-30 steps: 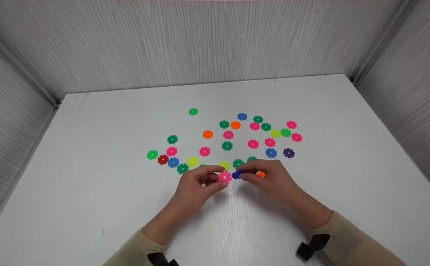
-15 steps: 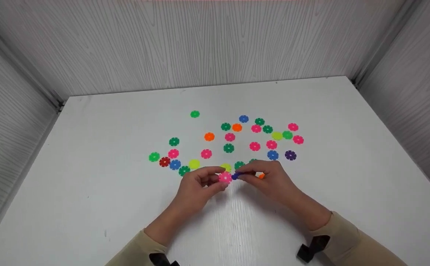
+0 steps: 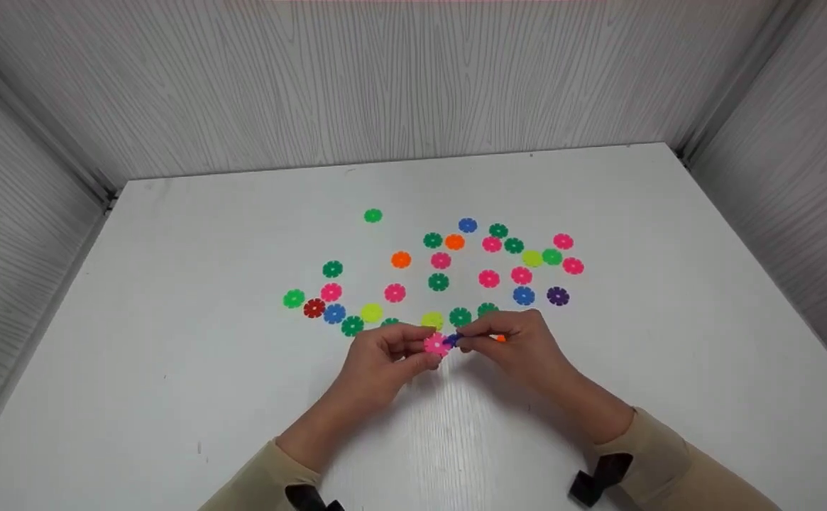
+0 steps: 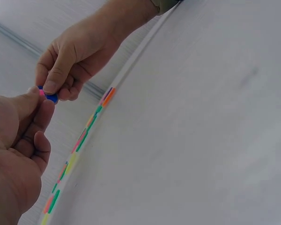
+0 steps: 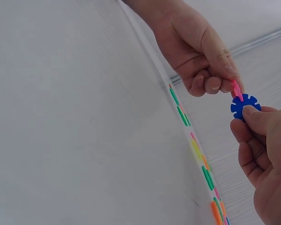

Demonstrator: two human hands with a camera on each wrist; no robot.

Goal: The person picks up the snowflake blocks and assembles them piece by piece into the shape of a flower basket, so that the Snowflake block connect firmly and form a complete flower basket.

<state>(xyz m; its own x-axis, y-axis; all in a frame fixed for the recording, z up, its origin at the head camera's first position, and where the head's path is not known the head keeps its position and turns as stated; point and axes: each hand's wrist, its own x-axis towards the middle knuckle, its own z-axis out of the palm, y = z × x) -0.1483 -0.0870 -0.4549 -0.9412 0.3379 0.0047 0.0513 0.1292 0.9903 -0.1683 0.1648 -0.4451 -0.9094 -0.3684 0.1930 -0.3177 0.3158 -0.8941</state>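
My left hand (image 3: 385,358) pinches a pink notched disc (image 3: 436,345) by its edges, its flat face turned up toward the head camera. Between thumb and fingertips of my right hand (image 3: 519,344) is a dark blue notched disc (image 3: 453,341), held nearly edge-on in the head view. The right wrist view shows the blue disc (image 5: 243,105) flat-on, with the pink disc (image 5: 237,89) edge-on at one of its notches, the two crossing at right angles. Both discs are raised above the table. In the left wrist view the fingers hide most of the pink piece.
Several loose notched discs lie flat on the white table (image 3: 207,284) beyond the hands, among them a red disc (image 3: 314,308), a purple disc (image 3: 558,296) and a lone green disc (image 3: 373,215). An orange disc (image 3: 501,338) sits partly behind the right hand. Grey panels enclose the back and sides.
The right hand has turned the blue disc edge-on and brought it left against the pink disc, closing the gap between them. The left hand has stayed almost in place.
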